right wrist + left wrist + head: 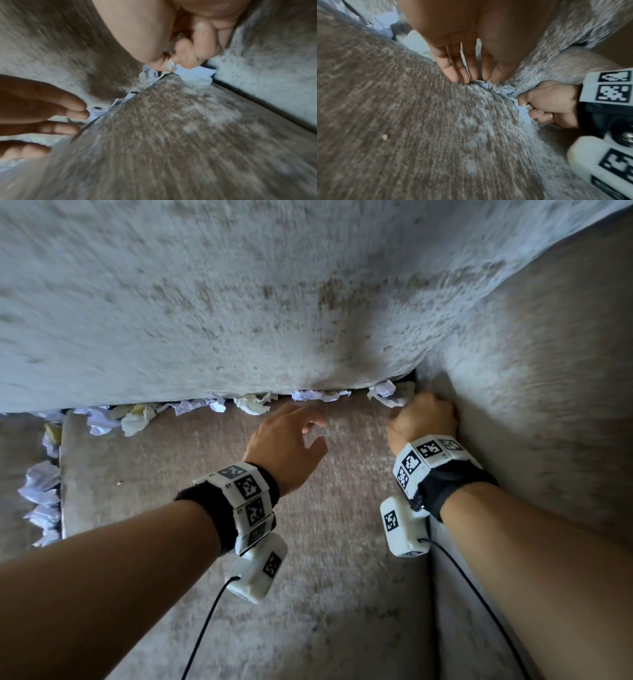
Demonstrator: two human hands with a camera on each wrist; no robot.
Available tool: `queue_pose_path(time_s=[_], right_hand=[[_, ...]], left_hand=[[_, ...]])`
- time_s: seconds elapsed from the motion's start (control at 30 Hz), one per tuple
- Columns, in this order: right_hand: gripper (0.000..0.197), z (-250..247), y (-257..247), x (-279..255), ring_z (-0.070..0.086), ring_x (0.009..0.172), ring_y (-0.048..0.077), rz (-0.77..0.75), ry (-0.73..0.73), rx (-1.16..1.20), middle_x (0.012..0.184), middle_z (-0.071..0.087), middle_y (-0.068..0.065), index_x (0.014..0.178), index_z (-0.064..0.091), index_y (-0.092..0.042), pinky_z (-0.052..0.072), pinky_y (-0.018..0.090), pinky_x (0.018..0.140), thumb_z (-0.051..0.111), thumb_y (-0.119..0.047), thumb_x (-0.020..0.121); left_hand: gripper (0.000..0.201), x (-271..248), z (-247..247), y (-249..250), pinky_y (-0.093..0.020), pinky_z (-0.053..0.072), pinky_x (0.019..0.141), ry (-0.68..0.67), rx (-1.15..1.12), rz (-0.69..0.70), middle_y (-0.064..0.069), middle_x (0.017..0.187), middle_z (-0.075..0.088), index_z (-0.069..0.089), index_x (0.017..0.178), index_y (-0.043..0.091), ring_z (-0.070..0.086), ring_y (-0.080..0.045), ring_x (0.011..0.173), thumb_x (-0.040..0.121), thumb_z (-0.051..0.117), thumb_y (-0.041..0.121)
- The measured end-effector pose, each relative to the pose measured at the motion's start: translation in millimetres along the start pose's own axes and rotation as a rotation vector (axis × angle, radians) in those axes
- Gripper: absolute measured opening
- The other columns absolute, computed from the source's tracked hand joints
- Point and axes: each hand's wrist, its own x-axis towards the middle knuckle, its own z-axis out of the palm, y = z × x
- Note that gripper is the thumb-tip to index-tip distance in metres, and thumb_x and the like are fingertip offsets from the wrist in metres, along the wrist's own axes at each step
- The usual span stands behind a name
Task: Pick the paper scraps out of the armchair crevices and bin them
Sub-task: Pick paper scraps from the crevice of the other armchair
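Crumpled white paper scraps line the crevice between the backrest and the seat cushion. More scraps fill the left side crevice. My right hand is curled at the back right corner and pinches a corner scrap. In the right wrist view, thumb and forefinger of my right hand nip a white scrap whose bulk sits in the corner. My left hand hovers with relaxed fingers just short of a scrap; in the left wrist view its fingertips reach the crevice paper and hold nothing.
The grey plush backrest fills the upper view and the right armrest rises beside my right hand. A small crumb lies on the seat. Cables run from both wrist cameras. No bin is in view.
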Motion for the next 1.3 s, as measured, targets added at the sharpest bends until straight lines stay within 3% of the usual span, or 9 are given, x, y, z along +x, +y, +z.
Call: queue_pose_path(time_s=[0.17, 0.37, 0.5, 0.6, 0.7, 0.8, 1.0, 1.2, 1.3], right_hand=[[0.029, 3, 11, -30, 0.066, 0.085, 0.038, 0.019, -0.003, -0.004, 0.095, 0.068, 0.020, 0.086, 0.064, -0.006, 0.040, 0.031, 0.060, 0.047, -0.028, 0.091], [0.029, 3, 33, -47, 0.061, 0.101, 0.035, -0.060, -0.046, 0.074, 0.106, 0.065, 0.016, 0.097, 0.065, -0.004, 0.049, 0.035, 0.076, 0.044, -0.025, 0.097], [0.033, 13, 41, -47, 0.068, 0.083, 0.028, -0.084, -0.003, 0.210, 0.082, 0.071, 0.009, 0.085, 0.071, -0.011, 0.052, 0.031, 0.069, 0.045, -0.030, 0.090], [0.028, 12, 38, -47, 0.068, 0.066, 0.030, -0.110, 0.035, 0.274, 0.069, 0.070, 0.012, 0.076, 0.071, -0.006, 0.055, 0.033, 0.058, 0.048, -0.023, 0.083], [0.038, 11, 37, -44, 0.069, 0.071, 0.028, -0.076, -0.027, 0.316, 0.074, 0.071, 0.012, 0.087, 0.070, -0.010, 0.056, 0.036, 0.066, 0.041, -0.033, 0.082], [0.049, 14, 37, -41, 0.069, 0.072, 0.027, -0.057, -0.031, 0.343, 0.078, 0.072, 0.009, 0.085, 0.071, -0.011, 0.055, 0.031, 0.065, 0.032, -0.040, 0.080], [0.017, 11, 36, -39, 0.068, 0.083, 0.031, -0.027, -0.047, 0.307, 0.089, 0.073, 0.011, 0.088, 0.067, -0.011, 0.054, 0.033, 0.069, 0.058, -0.025, 0.083], [0.030, 12, 18, -46, 0.066, 0.092, 0.035, -0.126, 0.097, 0.356, 0.100, 0.071, 0.012, 0.123, 0.050, -0.013, 0.048, 0.036, 0.073, 0.052, -0.020, 0.094], [0.024, 22, 10, -44, 0.064, 0.092, 0.035, -0.199, 0.026, 0.303, 0.098, 0.071, 0.010, 0.115, 0.060, -0.021, 0.047, 0.034, 0.073, 0.050, -0.020, 0.094]], left_hand=[[0.030, 15, 12, 25, -0.031, 0.049, 0.092, 0.019, -0.011, 0.060, 0.009, 0.118, 0.056, 0.064, 0.117, 0.027, 0.058, -0.005, 0.098, 0.087, 0.063, 0.025], [0.062, 28, 41, 50, -0.038, 0.050, 0.095, -0.102, 0.075, 0.118, 0.014, 0.156, 0.026, 0.039, 0.144, 0.037, 0.053, -0.015, 0.123, 0.087, 0.060, 0.025], [0.073, 43, 50, 60, -0.042, 0.049, 0.098, -0.123, 0.184, 0.144, 0.014, 0.159, 0.022, 0.025, 0.151, 0.038, 0.042, -0.019, 0.135, 0.088, 0.057, 0.022], [0.072, 58, 52, 67, -0.040, 0.050, 0.092, -0.128, 0.236, 0.108, 0.012, 0.152, 0.032, 0.025, 0.151, 0.039, 0.049, -0.022, 0.127, 0.089, 0.053, 0.015], [0.039, 64, 54, 68, -0.037, 0.046, 0.079, -0.080, 0.335, 0.089, 0.005, 0.138, 0.045, 0.051, 0.131, 0.029, 0.059, -0.030, 0.110, 0.094, 0.052, 0.016], [0.019, 63, 52, 66, -0.036, 0.041, 0.066, -0.090, 0.431, 0.114, -0.001, 0.124, 0.049, 0.058, 0.113, 0.020, 0.062, -0.034, 0.095, 0.095, 0.051, 0.016], [0.017, 40, 45, 56, -0.034, 0.041, 0.067, -0.059, 0.344, 0.114, -0.004, 0.122, 0.050, 0.061, 0.108, 0.016, 0.060, -0.032, 0.094, 0.094, 0.054, 0.023], [0.021, 6, 36, 31, -0.028, 0.034, 0.070, 0.019, 0.224, 0.112, -0.005, 0.112, 0.057, 0.058, 0.113, 0.012, 0.059, -0.028, 0.092, 0.096, 0.052, 0.025], [0.017, -11, 23, 20, -0.030, 0.030, 0.067, 0.028, 0.164, 0.031, -0.002, 0.103, 0.056, 0.053, 0.113, 0.014, 0.054, -0.025, 0.080, 0.100, 0.045, 0.022]])
